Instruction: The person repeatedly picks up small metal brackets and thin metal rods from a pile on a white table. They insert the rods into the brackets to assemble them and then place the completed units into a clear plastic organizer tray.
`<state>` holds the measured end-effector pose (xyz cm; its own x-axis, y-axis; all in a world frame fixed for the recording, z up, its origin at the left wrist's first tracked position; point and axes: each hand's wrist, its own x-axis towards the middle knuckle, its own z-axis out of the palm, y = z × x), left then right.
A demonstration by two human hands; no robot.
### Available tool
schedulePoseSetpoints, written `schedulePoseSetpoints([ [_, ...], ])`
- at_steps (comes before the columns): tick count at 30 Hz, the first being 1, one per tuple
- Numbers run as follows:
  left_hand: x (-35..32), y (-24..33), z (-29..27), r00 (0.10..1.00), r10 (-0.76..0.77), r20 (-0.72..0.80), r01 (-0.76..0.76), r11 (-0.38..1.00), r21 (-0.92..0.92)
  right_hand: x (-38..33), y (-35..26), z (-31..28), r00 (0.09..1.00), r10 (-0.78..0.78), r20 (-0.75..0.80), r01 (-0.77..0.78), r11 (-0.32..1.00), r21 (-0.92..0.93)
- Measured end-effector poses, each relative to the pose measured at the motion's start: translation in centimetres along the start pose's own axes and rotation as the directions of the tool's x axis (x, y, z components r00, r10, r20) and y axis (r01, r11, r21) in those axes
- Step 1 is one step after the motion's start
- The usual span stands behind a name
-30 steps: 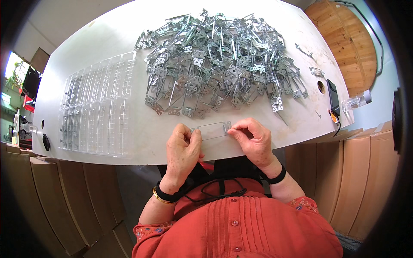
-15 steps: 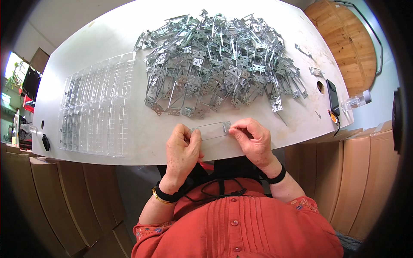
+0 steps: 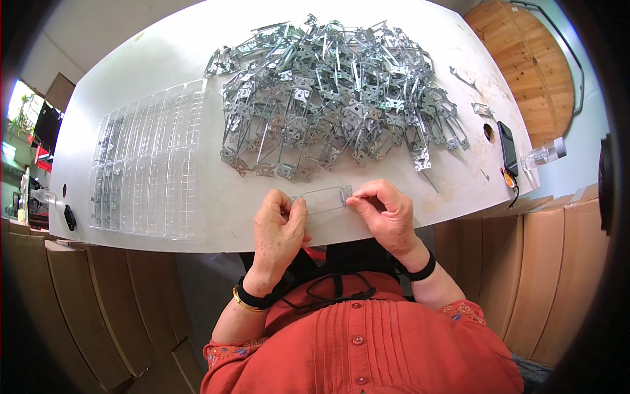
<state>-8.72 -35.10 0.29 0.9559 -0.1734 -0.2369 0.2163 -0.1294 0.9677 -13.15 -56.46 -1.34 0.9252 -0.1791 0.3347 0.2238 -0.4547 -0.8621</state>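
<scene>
Near the front edge of the white table (image 3: 164, 59) I hold a thin rectangular metal frame (image 3: 321, 199) flat between both hands. My left hand (image 3: 279, 230) pinches its left end and my right hand (image 3: 387, 213) pinches its right end. Just beyond it lies a big heap of similar grey metal brackets (image 3: 328, 98). A clear plastic tray (image 3: 147, 167) with long narrow slots lies to the left of my left hand.
A black phone (image 3: 507, 148) with a cable lies at the table's right edge beside a round hole (image 3: 489, 133). A couple of loose metal pieces (image 3: 482, 108) rest near the heap. Brown cardboard boxes (image 3: 564, 276) stand on both sides below the table. A wooden round surface (image 3: 525, 59) is far right.
</scene>
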Motion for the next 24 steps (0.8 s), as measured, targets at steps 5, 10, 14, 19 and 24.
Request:
schedulePoseSetpoints([
  [5, -0.06, 0.16, 0.09, 1.000, -0.009, -0.006, 0.009, 1.000, -0.007, 0.11, -0.13, -0.13, 1.000, -0.027, 0.013, 0.028, 0.999, -0.022],
  [10, -0.06, 0.15, 0.07, 1.000, -0.015, -0.015, 0.015, 1.000, 0.011, 0.21, -0.06, -0.03, 0.998, -0.056, -0.003, 0.055, 0.997, -0.053],
  [14, 0.04, -0.11, -0.01, 1.000, -0.008, -0.009, 0.009, 1.000, 0.030, 0.08, -0.21, -0.04, 1.000, -0.019, -0.002, 0.019, 1.000, -0.018],
  [19, -0.10, 0.52, 0.13, 0.996, -0.088, -0.003, 0.088, 0.996, -0.016, 0.13, -0.22, -0.17, 0.999, -0.037, 0.005, 0.037, 0.999, -0.020],
  [24, -0.05, 0.17, -0.06, 0.998, -0.065, 0.003, 0.065, 0.998, 0.000, 0.46, -0.34, 0.06, 0.993, -0.118, -0.027, 0.116, 0.991, -0.070],
])
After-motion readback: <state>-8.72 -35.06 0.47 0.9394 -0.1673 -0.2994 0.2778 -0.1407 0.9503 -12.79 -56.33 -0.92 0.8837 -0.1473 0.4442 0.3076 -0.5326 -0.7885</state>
